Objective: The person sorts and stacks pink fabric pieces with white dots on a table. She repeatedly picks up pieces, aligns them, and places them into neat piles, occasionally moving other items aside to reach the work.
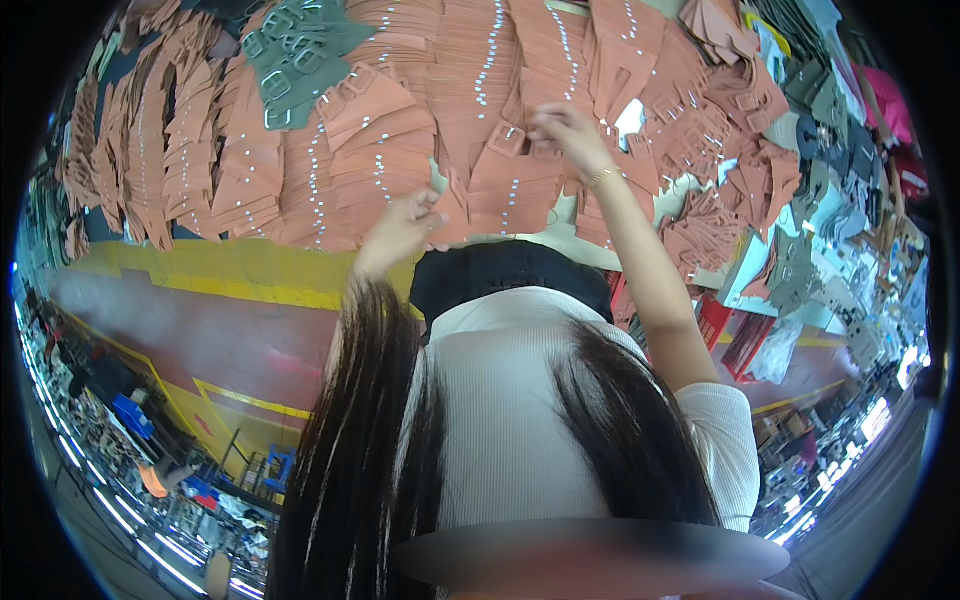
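Note:
Orange-brown flat cut pieces, which look like leather, lie in overlapping rows across the table. My left hand (402,228) is at the near edge with its fingers curled, and the edge of one orange-brown piece (455,212) appears to be pinched at its fingertips. Farther out and to the right, my right hand (568,138) hangs over the rows with bent fingers, slightly smeared. Just left of its fingertips is an orange-brown buckle (506,139) on a strap piece. Whether those fingers hold anything is hidden. Small white marks run in lines along many pieces.
Dark green buckle pieces (300,60) lie on top of the rows at far left. More orange-brown buckle pieces (690,130) are heaped at right. Grey-green pieces (800,270) and a red box (745,345) stand beyond. Yellow-edged floor (200,330) shows at lower left.

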`<state>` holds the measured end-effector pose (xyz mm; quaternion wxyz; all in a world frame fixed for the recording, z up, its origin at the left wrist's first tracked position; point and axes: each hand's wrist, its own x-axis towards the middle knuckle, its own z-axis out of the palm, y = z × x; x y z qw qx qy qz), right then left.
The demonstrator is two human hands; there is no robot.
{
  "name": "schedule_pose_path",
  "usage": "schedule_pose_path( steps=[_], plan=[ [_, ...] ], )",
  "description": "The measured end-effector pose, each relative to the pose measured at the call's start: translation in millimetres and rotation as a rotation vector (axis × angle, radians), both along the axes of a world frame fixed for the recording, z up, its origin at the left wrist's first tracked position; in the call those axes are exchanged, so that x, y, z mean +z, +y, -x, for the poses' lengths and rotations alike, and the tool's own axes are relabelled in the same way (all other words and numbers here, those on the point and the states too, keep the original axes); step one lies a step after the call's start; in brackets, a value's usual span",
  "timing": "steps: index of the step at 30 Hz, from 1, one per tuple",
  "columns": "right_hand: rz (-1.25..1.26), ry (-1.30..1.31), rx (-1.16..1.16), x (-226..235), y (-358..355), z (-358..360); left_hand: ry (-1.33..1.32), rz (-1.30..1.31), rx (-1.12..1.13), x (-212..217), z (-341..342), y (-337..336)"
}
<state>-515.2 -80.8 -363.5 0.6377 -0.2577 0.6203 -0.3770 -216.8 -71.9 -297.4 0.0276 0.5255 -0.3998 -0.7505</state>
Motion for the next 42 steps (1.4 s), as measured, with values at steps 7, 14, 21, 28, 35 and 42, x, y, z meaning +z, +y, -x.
schedule_pose_path(
  steps=[7, 14, 21, 28, 35, 42],
  plan=[
    [-0.164, 0.134, -0.438, -7, 128, 87, 0.233, 0.134, 0.017, 18, 48, -30],
    [-0.186, 0.177, -0.5, -20, 177, 97, 0.185, 0.118, 0.108, -38, 81, -23],
    [-0.137, 0.912, -0.333, -35, 180, 122, -0.037, 0.136, 0.148, -117, 87, -18],
    [-0.08, 1.088, -0.336, -55, 167, 141, -0.076, 0.169, 0.081, -125, 82, -24],
    [-0.185, 0.985, -0.339, -63, 163, 147, -0.133, 0.204, 0.069, -129, 80, -21],
    [-0.193, 0.919, -0.359, -80, 160, 149, -0.134, 0.22, 0.117, -123, 81, -18]
  ],
)
